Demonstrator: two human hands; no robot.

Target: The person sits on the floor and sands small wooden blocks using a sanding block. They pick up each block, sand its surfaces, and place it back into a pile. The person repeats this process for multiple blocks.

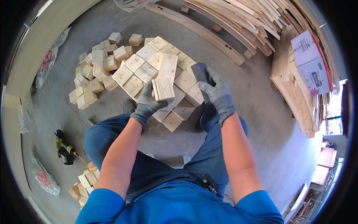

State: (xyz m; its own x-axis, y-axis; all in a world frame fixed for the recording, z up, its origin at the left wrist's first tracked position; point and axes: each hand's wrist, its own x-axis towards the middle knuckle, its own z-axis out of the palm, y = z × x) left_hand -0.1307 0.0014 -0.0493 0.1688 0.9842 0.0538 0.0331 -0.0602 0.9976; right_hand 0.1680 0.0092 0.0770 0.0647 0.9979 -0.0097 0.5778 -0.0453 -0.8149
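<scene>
Wood plank [165,76] at 12 o'clock of the knees, left hand [146,104] fingers wrapped round its near end; right hand [217,94] clasps dark sanding block [199,71] over laid-out wooden blocks [146,71]

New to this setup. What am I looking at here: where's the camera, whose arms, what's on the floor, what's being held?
There is no machine here: a person works with two gloved hands. The single picture comes from a wide fisheye camera worn on that person's head, looking down, so straight edges bend near the rim and the forearms enter from below.

The left hand holds a short wooden board upright by its lower end. The right hand grips a dark block, which looks like a sanding block, though I cannot be sure.

Under the hands, on the concrete floor, square wooden blocks lie side by side, with a looser pile of smaller blocks to the left. A nail gun lies lower left, long wooden slats are stacked at the top, and a cardboard box sits on planks at right.
</scene>
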